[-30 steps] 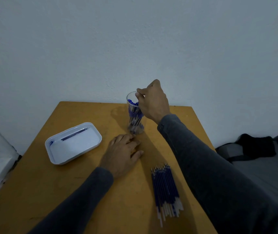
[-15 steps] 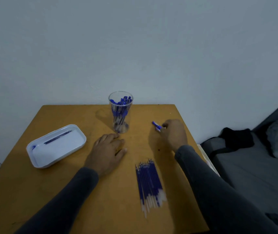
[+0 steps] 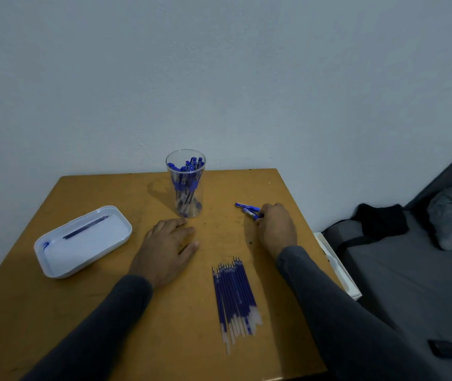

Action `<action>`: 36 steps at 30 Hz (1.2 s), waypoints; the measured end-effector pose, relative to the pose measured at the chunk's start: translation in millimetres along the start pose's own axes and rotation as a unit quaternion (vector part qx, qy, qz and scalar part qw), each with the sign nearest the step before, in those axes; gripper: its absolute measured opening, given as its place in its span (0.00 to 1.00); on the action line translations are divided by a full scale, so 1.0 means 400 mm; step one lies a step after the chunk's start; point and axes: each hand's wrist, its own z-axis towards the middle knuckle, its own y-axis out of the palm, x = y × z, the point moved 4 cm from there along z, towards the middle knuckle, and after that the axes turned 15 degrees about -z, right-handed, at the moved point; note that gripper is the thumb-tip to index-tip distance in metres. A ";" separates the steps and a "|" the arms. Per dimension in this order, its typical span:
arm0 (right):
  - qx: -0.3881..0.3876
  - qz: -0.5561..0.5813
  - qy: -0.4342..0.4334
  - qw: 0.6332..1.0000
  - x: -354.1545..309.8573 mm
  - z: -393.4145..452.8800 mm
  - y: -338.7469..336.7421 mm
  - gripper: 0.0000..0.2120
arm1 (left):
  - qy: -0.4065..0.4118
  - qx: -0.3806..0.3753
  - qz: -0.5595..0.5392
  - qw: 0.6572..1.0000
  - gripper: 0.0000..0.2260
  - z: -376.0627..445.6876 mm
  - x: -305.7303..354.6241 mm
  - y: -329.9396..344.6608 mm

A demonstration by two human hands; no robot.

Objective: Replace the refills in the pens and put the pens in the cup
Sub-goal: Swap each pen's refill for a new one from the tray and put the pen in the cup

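Blue pens (image 3: pixel 247 209), no lettering we can read, lie at two o'clock on the table (image 3: pixel 126 325), pinched by our right hand (image 3: pixel 277 229). Our left hand (image 3: pixel 165 247) rests flat, fingers relaxed, at centre. Clear cup (image 3: pixel 186 184) of pens at twelve o'clock; refills (image 3: pixel 234 296) at five; white tray (image 3: pixel 82 240) at nine. Pale wall behind; grey bedding at three.
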 end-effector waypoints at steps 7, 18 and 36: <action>-0.025 0.006 -0.051 0.998 -0.066 -0.048 -0.042 0.14 | -0.001 0.032 -0.020 0.999 0.20 -0.033 0.012 -0.005; -0.140 0.367 -0.033 0.919 -0.266 -0.240 -0.111 0.05 | -0.048 0.137 -0.261 0.954 0.10 -0.197 0.027 -0.056; -0.304 0.580 -0.020 0.755 -0.340 -0.413 -0.005 0.08 | -0.124 0.101 -0.399 0.903 0.04 -0.347 0.010 -0.096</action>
